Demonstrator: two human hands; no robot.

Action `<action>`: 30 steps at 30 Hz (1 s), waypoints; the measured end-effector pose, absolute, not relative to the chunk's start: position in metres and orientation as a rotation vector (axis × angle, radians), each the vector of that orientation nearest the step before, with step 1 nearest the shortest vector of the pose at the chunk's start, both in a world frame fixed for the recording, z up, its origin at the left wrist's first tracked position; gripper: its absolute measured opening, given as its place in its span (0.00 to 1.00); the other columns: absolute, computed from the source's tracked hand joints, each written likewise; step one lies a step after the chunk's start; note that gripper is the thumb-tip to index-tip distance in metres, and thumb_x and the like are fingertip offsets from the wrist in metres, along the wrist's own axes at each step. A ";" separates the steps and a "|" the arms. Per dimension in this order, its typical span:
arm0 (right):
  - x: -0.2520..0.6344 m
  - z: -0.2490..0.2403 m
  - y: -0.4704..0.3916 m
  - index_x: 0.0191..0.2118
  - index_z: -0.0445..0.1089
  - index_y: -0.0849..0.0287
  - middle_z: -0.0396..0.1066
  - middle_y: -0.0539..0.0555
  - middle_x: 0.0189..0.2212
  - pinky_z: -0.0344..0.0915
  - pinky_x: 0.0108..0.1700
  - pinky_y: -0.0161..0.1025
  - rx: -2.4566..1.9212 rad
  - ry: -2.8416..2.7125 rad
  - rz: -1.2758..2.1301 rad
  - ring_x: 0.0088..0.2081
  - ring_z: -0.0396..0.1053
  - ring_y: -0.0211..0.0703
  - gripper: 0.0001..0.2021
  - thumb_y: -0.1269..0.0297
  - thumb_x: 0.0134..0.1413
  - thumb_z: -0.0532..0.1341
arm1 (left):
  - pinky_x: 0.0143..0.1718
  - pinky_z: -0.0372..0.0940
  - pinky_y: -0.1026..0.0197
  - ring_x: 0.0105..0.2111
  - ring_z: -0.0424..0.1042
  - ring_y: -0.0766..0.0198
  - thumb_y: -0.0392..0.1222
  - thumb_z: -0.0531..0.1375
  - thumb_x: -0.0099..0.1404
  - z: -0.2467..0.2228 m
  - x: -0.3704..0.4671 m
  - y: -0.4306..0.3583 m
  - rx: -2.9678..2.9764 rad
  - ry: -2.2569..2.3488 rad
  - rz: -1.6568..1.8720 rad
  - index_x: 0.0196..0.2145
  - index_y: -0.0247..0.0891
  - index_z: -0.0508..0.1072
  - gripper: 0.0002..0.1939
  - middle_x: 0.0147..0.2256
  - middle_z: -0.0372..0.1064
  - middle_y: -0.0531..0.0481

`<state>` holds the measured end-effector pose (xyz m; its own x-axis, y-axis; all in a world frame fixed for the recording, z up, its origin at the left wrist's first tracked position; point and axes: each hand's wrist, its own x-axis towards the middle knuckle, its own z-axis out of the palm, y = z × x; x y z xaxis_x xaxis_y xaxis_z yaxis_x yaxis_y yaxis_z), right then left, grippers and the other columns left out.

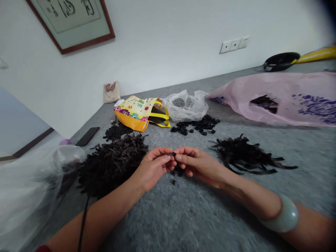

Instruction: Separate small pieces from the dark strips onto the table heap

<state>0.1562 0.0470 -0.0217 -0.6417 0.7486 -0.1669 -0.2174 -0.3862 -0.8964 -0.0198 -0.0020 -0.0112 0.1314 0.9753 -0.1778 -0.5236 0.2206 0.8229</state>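
Fingertips point(165, 158) of the left hand point(153, 166) and right hand point(198, 162) meet over the grey table point(178, 217), each hand pinched closed on the same small black piece point(173, 154). That piece is held between the two hands, three o'clock from the left and nine o'clock from the right, so neither is nearer; its long axis cannot be told, since the fingers cover most of it. Some dark material shows under the right fingers, and whether it joins the piece is unclear. At six o'clock from the pinch, just below it, a small black buckle point(172, 181) lies on the tabletop, about as close to one hand as to the other. A large heap of black strips point(112, 166) lies between eight and nine o'clock, beside the left hand. A smaller bundle of black strips point(244, 154) lies at three o'clock, nearer the right arm, its length running roughly from nine-thirty to three-thirty. Loose black discs point(206, 124) are scattered near two o'clock, in front of a clear plastic bag point(195, 108).
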 end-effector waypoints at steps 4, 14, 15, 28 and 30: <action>0.154 -0.024 0.048 0.36 0.76 0.60 0.68 0.47 0.26 0.52 0.19 0.23 -0.757 -1.093 2.167 0.23 0.60 0.27 0.16 0.58 0.44 0.76 | 0.35 0.67 0.63 0.28 0.74 0.68 0.37 0.73 0.51 -0.018 -0.018 0.000 0.644 0.825 1.225 0.33 0.35 0.77 0.12 0.28 0.76 0.52; 0.153 -0.024 0.046 0.35 0.78 0.60 0.67 0.46 0.23 0.53 0.18 0.21 -0.722 -0.925 2.332 0.22 0.61 0.26 0.16 0.62 0.40 0.78 | 0.32 0.70 0.61 0.25 0.74 0.67 0.36 0.73 0.52 -0.003 -0.026 0.000 0.565 0.881 1.097 0.33 0.33 0.75 0.13 0.27 0.75 0.51; 0.153 -0.025 0.046 0.36 0.78 0.60 0.67 0.46 0.24 0.53 0.18 0.21 -0.729 -0.924 2.329 0.22 0.61 0.25 0.16 0.62 0.39 0.78 | 0.33 0.71 0.60 0.25 0.75 0.66 0.36 0.72 0.52 -0.001 -0.026 0.000 0.556 0.903 1.084 0.32 0.33 0.75 0.12 0.28 0.76 0.50; 0.150 -0.025 0.043 0.35 0.79 0.59 0.68 0.46 0.23 0.49 0.18 0.21 -0.754 -0.978 2.314 0.22 0.59 0.25 0.13 0.62 0.42 0.77 | 0.33 0.69 0.62 0.23 0.73 0.68 0.31 0.67 0.51 0.004 -0.021 -0.003 0.594 1.024 1.097 0.28 0.36 0.69 0.10 0.23 0.73 0.53; 0.150 -0.026 0.042 0.35 0.79 0.58 0.68 0.46 0.23 0.49 0.18 0.21 -0.751 -1.008 2.305 0.22 0.59 0.26 0.12 0.62 0.44 0.76 | 0.33 0.68 0.62 0.23 0.72 0.68 0.31 0.67 0.50 0.004 -0.021 -0.003 0.617 1.036 1.097 0.28 0.36 0.68 0.10 0.23 0.72 0.53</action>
<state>0.1498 0.0423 -0.0261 -0.7165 0.6389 -0.2801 -0.2283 -0.5941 -0.7713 -0.0210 -0.0032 0.0037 0.0926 0.9264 -0.3649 -0.4172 0.3688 0.8306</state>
